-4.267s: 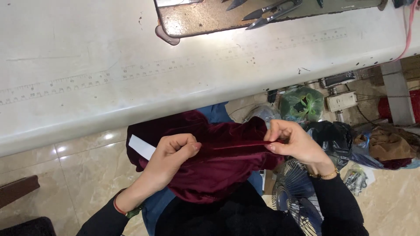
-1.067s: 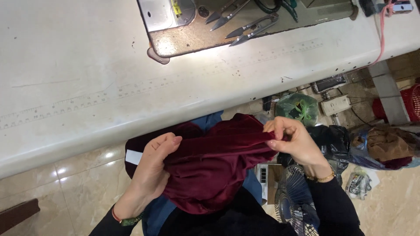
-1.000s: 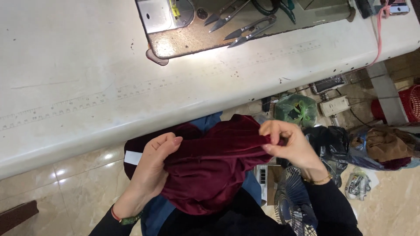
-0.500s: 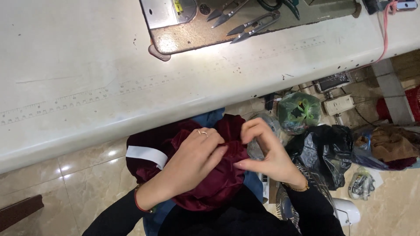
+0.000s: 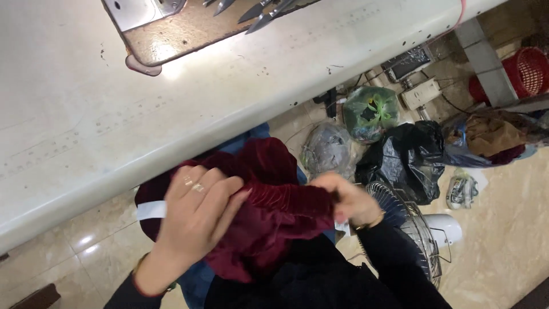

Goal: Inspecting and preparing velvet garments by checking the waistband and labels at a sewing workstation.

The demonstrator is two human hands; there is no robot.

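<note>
Bunching dark red velvet garment in lap, 6 o'clock of white worktable. Left hand fingers curled, gripping folds; right hand pinching gathered edge at 3 o'clock. Next probably needs edge aligned, both grips firm.

- One head-worn view, looking steeply down from close above the lap.
- White surface fills the top; floor lies below right.

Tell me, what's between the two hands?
A bunched stretch of dark red velvet cloth spans from the left hand to the right hand, seen from the head camera.
</note>
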